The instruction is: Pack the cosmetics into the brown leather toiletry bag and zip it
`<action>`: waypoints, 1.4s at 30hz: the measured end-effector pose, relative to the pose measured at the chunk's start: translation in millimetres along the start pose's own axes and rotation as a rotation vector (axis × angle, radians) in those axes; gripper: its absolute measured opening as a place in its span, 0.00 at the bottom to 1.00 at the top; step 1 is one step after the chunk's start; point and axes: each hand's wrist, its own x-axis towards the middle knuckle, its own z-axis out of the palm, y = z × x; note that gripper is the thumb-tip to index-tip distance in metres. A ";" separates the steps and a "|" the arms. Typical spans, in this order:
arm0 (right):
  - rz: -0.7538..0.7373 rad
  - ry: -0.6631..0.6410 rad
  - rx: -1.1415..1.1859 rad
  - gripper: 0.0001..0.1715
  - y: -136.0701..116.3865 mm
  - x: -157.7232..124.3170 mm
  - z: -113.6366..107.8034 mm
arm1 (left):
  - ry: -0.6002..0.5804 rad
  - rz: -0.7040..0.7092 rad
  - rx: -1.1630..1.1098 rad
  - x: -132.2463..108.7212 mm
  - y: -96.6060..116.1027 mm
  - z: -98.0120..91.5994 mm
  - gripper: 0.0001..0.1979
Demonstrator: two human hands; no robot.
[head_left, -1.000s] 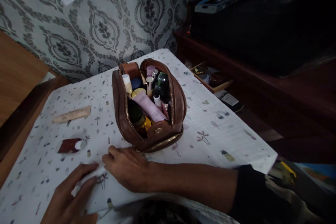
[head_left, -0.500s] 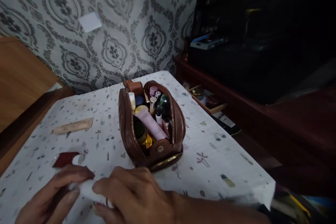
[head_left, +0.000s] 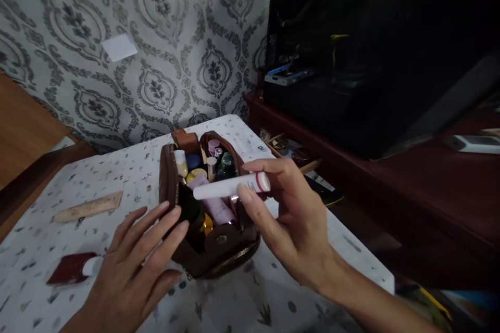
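Observation:
Between the thumb and fingers of my right hand [head_left: 291,213] is a slim white tube [head_left: 222,189] with a red band near one end; its exact kind is unclear. The tube is held over an unzipped brown toiletry bag [head_left: 234,244]. My left hand [head_left: 140,260] has its fingers spread, with the fingertips at the bag's left side. Inside the bag lie a lilac squeeze tube [head_left: 222,210], a white-capped bottle [head_left: 180,163], a yellow-lidded jar [head_left: 196,175] and several other small containers.
On the patterned white tablecloth [head_left: 128,179], a beige squeeze tube [head_left: 89,207] and a dark red bottle with a white cap [head_left: 70,269] lie to the left. Behind stands a wallpapered wall [head_left: 156,36]. To the right are a dark television [head_left: 371,62] and an open drawer [head_left: 310,166].
My right hand has lifted the white tube from the near edge of the table to above the bag. My left hand has let go of the tube and spread its fingers beside the bag.

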 end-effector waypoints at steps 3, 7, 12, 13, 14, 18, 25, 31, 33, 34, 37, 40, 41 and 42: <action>-0.017 0.025 -0.025 0.07 14.8 15.4 -1.8 | -0.081 -0.053 -0.091 26.2 -18.1 -11.2 0.27; -0.036 0.026 -0.014 0.05 34.8 45.7 0.2 | -0.258 -0.233 -0.121 83.9 -56.1 -6.7 0.25; -0.114 -0.084 -0.117 0.07 56.0 87.5 8.4 | -0.416 -0.196 -0.092 115.5 -90.7 20.0 0.29; -0.119 -0.116 -0.158 0.07 59.1 95.0 11.3 | -0.420 -0.174 -0.077 115.3 -92.7 22.5 0.29; -0.118 -0.153 -0.198 0.08 61.9 101.9 14.8 | -0.415 -0.146 -0.059 114.2 -93.6 23.6 0.29; -0.114 -0.344 -0.326 0.14 71.3 123.4 34.5 | -0.369 -0.009 0.005 106.2 -93.0 22.2 0.30; -0.232 -0.515 -0.337 0.15 86.6 148.8 61.5 | -0.246 -0.109 0.087 95.2 -92.7 27.1 0.22; -0.254 -0.701 -0.334 0.06 83.7 162.0 72.3 | -0.239 -0.080 0.100 100.2 -87.0 27.3 0.23; -0.266 -0.794 -0.356 0.08 79.9 165.0 75.2 | -0.241 -0.104 0.092 100.2 -85.9 28.1 0.23; -0.264 -0.847 -0.369 0.09 77.8 166.4 76.5 | -0.234 -0.118 0.087 99.7 -85.5 28.7 0.23; -0.230 -0.961 -0.399 0.12 72.8 170.9 80.3 | -0.185 -0.148 0.077 97.2 -84.5 30.7 0.21; -0.245 -0.996 -0.414 0.14 70.9 176.5 84.9 | -0.148 -0.135 0.068 95.4 -83.1 32.5 0.21; -0.256 -0.999 -0.417 0.14 70.8 178.4 86.5 | -0.134 -0.131 0.065 95.1 -82.6 32.9 0.21; -0.259 -1.000 -0.418 0.13 70.8 180.0 88.0 | -0.122 -0.129 0.059 95.0 -82.1 33.3 0.21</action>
